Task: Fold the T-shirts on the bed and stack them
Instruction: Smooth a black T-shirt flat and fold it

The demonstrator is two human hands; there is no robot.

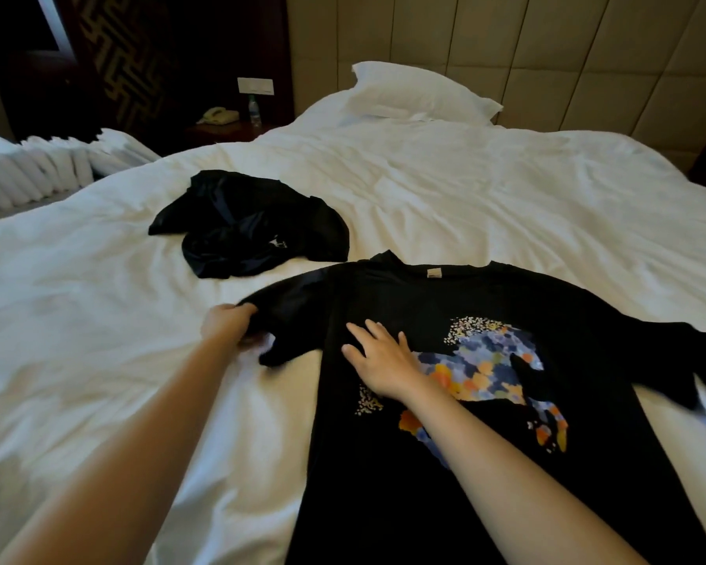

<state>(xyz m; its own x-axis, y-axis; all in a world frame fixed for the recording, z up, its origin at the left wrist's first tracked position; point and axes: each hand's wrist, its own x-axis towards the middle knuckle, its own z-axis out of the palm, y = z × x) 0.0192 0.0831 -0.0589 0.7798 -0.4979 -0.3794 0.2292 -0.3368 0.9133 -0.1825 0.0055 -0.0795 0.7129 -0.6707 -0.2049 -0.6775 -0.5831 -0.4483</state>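
The printed black T-shirt is lying spread face up on the near part of the bed. The left hand is gripping the end of its left-side sleeve, while the right hand is pressing flat on the chest, fingers straight and spread. The task seems to be only beginning: this shirt is showing no fold, a second black T-shirt is sitting crumpled farther off to the left, and nothing is stacked.

spread shirt on bed, crumpled shirt behind

Hotel bedroom; white bed, padded headboard, bedside telephone.
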